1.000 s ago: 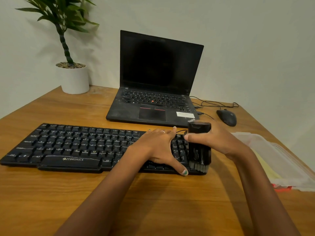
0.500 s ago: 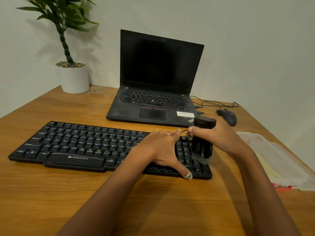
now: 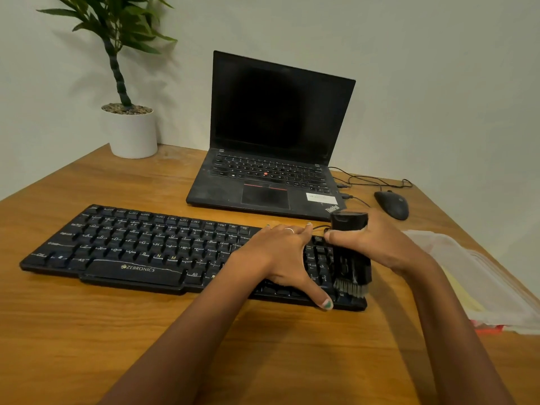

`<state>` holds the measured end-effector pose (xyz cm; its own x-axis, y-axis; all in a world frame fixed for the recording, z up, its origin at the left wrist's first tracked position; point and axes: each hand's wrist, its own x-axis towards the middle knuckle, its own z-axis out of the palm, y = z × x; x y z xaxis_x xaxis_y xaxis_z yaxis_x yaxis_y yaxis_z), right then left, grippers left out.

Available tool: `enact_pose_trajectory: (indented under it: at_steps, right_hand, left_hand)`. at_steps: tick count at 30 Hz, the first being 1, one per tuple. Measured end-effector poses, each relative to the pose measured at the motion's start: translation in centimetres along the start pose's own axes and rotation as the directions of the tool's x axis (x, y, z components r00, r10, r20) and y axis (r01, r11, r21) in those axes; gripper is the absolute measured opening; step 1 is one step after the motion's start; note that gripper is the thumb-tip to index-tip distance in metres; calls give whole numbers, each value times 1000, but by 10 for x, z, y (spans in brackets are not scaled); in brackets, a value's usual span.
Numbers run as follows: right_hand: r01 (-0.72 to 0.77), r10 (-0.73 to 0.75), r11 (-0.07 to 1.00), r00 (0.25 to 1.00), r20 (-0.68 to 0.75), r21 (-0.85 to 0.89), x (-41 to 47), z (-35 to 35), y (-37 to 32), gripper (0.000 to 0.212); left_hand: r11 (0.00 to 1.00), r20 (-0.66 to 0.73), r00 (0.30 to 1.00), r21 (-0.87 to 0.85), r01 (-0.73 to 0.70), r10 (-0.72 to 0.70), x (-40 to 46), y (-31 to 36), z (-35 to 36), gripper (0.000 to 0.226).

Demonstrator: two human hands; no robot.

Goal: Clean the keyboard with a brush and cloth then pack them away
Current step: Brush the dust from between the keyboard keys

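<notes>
Only one view here, the head camera looking down at a wooden desk (image 3: 87, 346), so everything below is placed off the long black Zebronics keyboard (image 3: 140, 247) lying across it.

The left hand (image 3: 280, 258) lies flat on the keyboard's right-hand part, fingers straight and spread, thumb reaching to the near edge; it looks like it's just steadying the board. The right hand (image 3: 377, 244) has its grip wrapped round a chunky black cleaning brush (image 3: 350, 249) held upright, thumb across the front. The pale bristles point down onto the number pad at the keyboard's far right end, close to the near edge.

Progress, as I judge it: we're mid-brushing. I can't say how much of the keyboard is done already. No cloth anywhere I can make out, so the wipe-down looks untouched, and packing away is clearly still to come.

Right of the keyboard sits a clear plastic pouch (image 3: 479, 276) with something yellowish inside, possibly where the kit goes. Behind the keyboard there's an open black laptop (image 3: 274, 159), a black mouse (image 3: 391, 204) behind its right end, and a potted plant in a white pot (image 3: 131, 133) behind its left end.
</notes>
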<state>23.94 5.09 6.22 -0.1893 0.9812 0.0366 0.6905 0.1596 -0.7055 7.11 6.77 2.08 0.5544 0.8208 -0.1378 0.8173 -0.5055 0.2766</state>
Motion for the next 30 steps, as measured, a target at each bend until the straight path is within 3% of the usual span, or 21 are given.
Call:
enact_pose_trajectory:
  at_steps: [3,5,8,10,13,15,17,18,20,22,24,26,28,30]
  right_hand:
    - [-1,-5,999,992,124,45,-4,-1,-4,15]
    - [-6,-1,998,993,121,56,-5,-2,-3,16]
    - [25,-26,999,1000,-10,-37,-2,3,-2,22]
    - [102,-113,991,984,-141,-85,-1,6,-4,15]
    - [140,-127,990,951,-281,26,-4,3,-4,13]
    - [47,-26,984,992,-123,174,-9,-2,-5,16]
    - [-24,9,995,989,147,102,-10,-2,-5,16]
    - [-6,-1,999,985,175,40,-8,1,-5,15]
    - [74,-76,996,997,-27,-51,-3,6,-3,12]
    - [125,-157,984,948,-278,-127,0,8,-3,14]
    - [133,-125,991,931,-343,0,-3,4,-3,13]
    - [69,-32,981,979,-200,182,-9,-1,-4,14]
    - [5,-10,988,999,30,155,-11,-1,-7,13]
    - [23,-29,998,995,94,67,-8,5,-8,13]
  left_hand:
    - [1000,4,1000,12,-8,8,1,-1,1,131]
    - [1000,4,1000,20,-8,8,1,-1,1,131]
    - [1000,-4,1000,12,5,-5,1,0,0,128]
    - [1000,-11,1000,7,7,-7,0,0,0,127]
    - [1000,-6,1000,5,5,-5,0,-1,0,126]
    - [1000,-2,1000,8,2,-2,1,-2,1,126]
    - [1000,-8,1000,7,0,0,1,-2,1,126]
    - [1000,-12,1000,9,3,-3,1,-2,1,126]
    - [1000,-18,1000,12,9,-9,2,-2,1,126]
    - [1000,-20,1000,14,9,-9,2,-3,1,126]
    - [1000,-14,1000,14,11,-11,2,-3,1,127]
    - [1000,-6,1000,11,15,-15,2,-4,1,128]
    - [1000,-4,1000,13,17,-17,3,-4,1,128]
    - [1000,-6,1000,12,18,-18,3,-3,1,126]
